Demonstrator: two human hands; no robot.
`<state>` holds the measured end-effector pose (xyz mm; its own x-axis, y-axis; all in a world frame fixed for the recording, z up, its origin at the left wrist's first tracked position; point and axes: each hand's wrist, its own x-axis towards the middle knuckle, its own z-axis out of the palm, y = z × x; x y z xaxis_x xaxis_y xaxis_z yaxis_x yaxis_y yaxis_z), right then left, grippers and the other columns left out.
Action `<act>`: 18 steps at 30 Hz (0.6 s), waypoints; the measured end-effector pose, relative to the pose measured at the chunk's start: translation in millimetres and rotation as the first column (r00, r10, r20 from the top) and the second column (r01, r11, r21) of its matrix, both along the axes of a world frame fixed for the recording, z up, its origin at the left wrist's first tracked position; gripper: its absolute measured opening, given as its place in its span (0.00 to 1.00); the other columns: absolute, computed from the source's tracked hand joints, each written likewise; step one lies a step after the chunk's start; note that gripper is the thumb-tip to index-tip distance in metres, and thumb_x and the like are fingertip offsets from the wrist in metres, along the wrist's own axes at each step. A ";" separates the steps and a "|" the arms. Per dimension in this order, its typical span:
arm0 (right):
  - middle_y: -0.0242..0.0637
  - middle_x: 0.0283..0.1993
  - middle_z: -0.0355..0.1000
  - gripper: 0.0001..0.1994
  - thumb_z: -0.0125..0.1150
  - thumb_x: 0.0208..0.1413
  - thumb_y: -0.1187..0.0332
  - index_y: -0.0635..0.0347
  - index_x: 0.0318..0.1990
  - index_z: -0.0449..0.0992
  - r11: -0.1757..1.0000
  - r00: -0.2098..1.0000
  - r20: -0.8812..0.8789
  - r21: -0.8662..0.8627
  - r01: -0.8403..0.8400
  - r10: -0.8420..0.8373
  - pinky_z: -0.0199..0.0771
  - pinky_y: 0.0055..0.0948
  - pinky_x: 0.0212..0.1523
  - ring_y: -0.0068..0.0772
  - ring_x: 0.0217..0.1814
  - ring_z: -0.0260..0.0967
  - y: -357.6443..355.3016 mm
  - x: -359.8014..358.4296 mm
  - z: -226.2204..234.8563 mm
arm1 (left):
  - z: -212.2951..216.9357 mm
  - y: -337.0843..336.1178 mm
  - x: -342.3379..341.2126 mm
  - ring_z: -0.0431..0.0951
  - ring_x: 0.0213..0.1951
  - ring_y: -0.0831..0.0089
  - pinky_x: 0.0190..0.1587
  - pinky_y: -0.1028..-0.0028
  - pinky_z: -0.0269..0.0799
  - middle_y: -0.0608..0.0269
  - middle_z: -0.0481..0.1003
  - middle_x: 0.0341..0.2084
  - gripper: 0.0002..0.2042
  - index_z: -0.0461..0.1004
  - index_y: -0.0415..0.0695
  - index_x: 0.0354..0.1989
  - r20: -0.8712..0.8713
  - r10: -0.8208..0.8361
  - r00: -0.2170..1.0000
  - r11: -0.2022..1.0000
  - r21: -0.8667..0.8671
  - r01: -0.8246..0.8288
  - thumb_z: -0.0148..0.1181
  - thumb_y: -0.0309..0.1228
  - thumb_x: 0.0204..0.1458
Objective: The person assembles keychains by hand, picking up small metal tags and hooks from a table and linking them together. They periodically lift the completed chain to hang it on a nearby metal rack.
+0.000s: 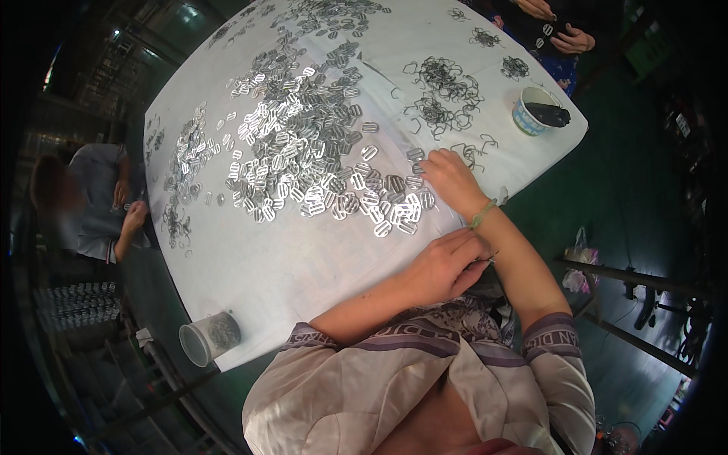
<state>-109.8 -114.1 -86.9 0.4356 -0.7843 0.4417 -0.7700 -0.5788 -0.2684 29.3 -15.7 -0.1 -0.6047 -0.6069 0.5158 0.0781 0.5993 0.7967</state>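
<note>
Far from my body, my right hand reaches over the table, fingers bent together with the tips on a flat metal slide buckle at the right side of a large pile of such buckles. Nearer to me, at the table's front edge, my left hand is closed in a pinch. A thin, dark metal piece pokes out from its fingertips; its exact shape is too small to tell. Bent wire hooks lie in a loose tangle beyond my right hand.
A white-covered table bears everything. At its right corner stands a paper tub with black plastic in it; at the near left corner a clear plastic cup lies tilted. Co-workers' hands show at left and far right.
</note>
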 end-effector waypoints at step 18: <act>0.36 0.26 0.71 0.04 0.63 0.49 0.81 0.69 0.33 0.76 0.929 0.639 0.677 0.219 0.297 -0.364 0.66 0.22 0.27 0.22 0.24 0.65 137.8 -49.3 104.1 | 6.1 -9.0 -24.0 0.78 0.34 0.56 0.37 0.67 0.74 0.53 0.76 0.32 0.10 0.71 0.38 0.36 0.029 0.232 0.972 0.972 -0.047 -0.231 0.62 0.16 0.45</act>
